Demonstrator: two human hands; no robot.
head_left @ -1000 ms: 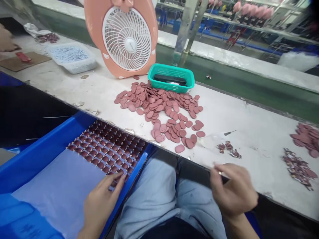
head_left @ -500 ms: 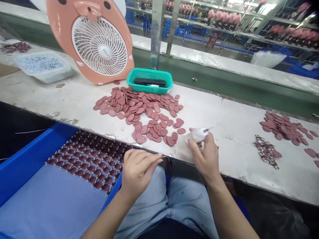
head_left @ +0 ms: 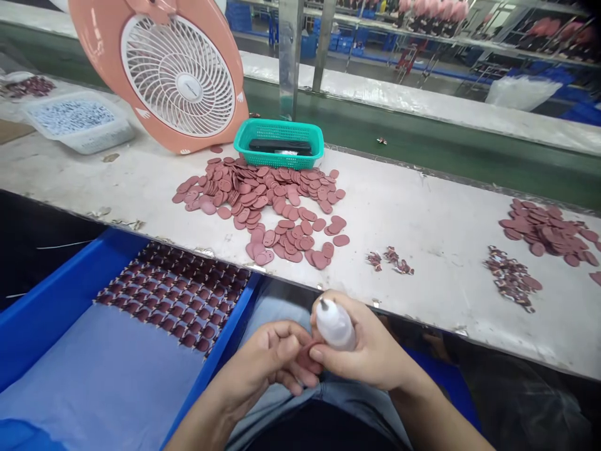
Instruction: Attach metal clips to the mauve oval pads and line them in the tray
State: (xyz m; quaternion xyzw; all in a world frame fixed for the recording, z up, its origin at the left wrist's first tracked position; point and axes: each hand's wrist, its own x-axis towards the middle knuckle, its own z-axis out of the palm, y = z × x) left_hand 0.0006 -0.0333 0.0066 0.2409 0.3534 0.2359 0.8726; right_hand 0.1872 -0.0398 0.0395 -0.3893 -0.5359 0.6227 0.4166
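My left hand (head_left: 275, 357) pinches a reddish-brown oval piece (head_left: 307, 356) above my lap. Wrapped round a white squeeze bottle (head_left: 337, 326) with a dark narrow tip, my right hand (head_left: 370, 351) is close beside it, its thumb at the oval piece's edge. The bottle's tip points up and away from me. On the table beyond lies a pile of the same oval pieces (head_left: 253, 194), some with small holes. A few small brown-and-white parts (head_left: 390, 260) sit to the right of that pile.
A pink animal-shaped fan (head_left: 188, 88) and a green basket (head_left: 279, 144) with dark items stand behind the pile. More ovals (head_left: 547, 232) and small parts (head_left: 509, 279) lie right. At left are a white tub (head_left: 77, 122) and a blue bin (head_left: 107, 376) with rows of brown pieces.
Both hands have come together over my lap. The right hand drew the bottle back from the table and turned its tip upward, uncovering the few small parts there.
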